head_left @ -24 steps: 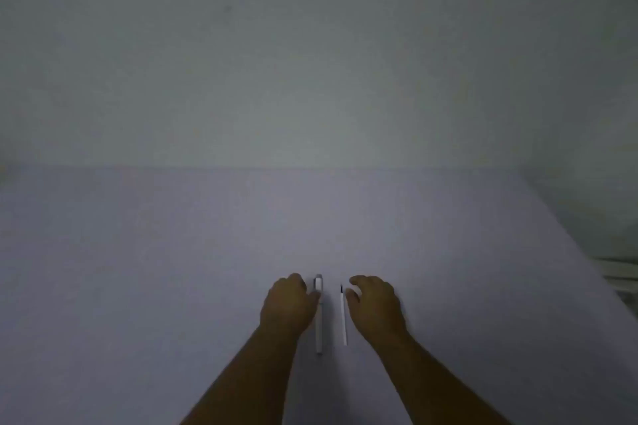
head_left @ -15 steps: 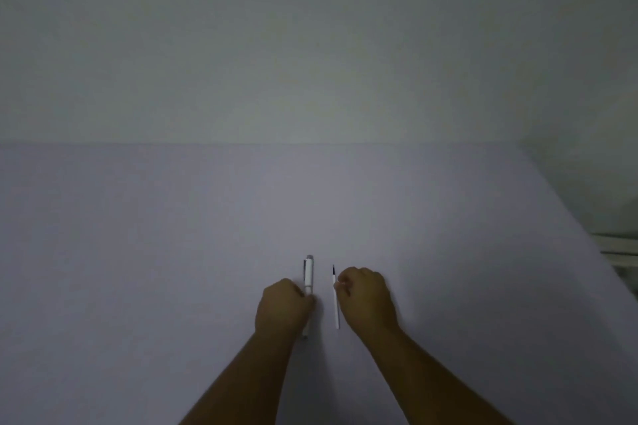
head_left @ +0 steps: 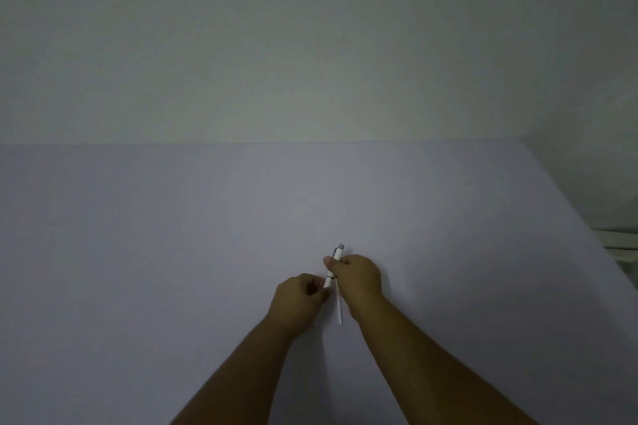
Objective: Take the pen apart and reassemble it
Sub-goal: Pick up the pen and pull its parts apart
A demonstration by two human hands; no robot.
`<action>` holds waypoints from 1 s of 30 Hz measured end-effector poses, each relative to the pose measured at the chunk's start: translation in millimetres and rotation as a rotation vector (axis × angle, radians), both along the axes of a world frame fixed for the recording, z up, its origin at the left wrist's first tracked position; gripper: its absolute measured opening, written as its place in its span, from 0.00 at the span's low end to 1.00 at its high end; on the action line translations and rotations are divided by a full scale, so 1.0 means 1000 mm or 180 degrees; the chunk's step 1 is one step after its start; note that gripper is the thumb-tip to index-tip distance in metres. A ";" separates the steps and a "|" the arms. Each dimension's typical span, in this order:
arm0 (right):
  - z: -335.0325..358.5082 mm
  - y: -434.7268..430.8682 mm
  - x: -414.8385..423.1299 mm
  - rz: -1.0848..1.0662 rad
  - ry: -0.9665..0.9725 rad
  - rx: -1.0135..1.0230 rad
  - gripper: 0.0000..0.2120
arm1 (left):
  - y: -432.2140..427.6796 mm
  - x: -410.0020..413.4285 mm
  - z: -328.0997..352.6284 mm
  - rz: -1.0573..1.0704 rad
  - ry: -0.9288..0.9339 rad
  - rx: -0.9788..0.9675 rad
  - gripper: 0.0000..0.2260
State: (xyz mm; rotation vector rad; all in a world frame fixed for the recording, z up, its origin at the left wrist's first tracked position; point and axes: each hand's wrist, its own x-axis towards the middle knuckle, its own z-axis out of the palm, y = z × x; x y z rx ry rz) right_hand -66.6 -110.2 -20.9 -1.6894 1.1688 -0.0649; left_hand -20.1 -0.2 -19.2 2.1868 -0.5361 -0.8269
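The white pen barrel (head_left: 334, 264) has a grey cap at its far end and a dark ring near the middle. It is tilted just above the lilac table (head_left: 172, 252). My left hand (head_left: 299, 298) pinches its near end. My right hand (head_left: 359, 278) grips its upper part, with the thumb across it. A thin white refill (head_left: 339, 310) runs between my two wrists. Its far end is hidden behind my right hand, so I cannot tell whether it lies on the table or is held.
A pale wall (head_left: 310, 45) rises right behind the table's far edge. The table's right edge runs diagonally down the right side, and a white ledge or frame (head_left: 621, 241) shows beyond it.
Both hands have closed in from either side. The barrel has come off the table and is now held by both hands; earlier the right hand rested by the refill.
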 end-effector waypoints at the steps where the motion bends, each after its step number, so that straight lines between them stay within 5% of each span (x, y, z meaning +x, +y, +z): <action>1: 0.000 -0.002 0.000 -0.0093 -0.0030 0.0076 0.17 | -0.001 0.002 0.002 -0.0040 0.0068 -0.0026 0.08; 6: 0.004 -0.032 -0.007 -0.0916 -0.0551 0.0457 0.14 | 0.006 0.011 0.004 -0.0305 0.0213 0.0155 0.06; 10: -0.004 -0.047 -0.026 0.0127 -0.0011 -0.0054 0.09 | 0.014 0.011 -0.003 -0.0007 0.0352 0.0095 0.08; 16: -0.021 -0.032 -0.033 0.0609 0.0333 -0.0837 0.10 | 0.009 0.005 -0.005 0.0186 0.0380 0.0003 0.04; 25: -0.025 -0.027 -0.037 0.0683 0.0390 -0.0977 0.11 | 0.010 0.005 0.000 0.0213 0.0153 -0.0005 0.06; 30: -0.002 -0.021 -0.035 0.0261 -0.0161 -0.0672 0.17 | 0.008 0.000 0.011 -0.0006 -0.0298 0.0081 0.06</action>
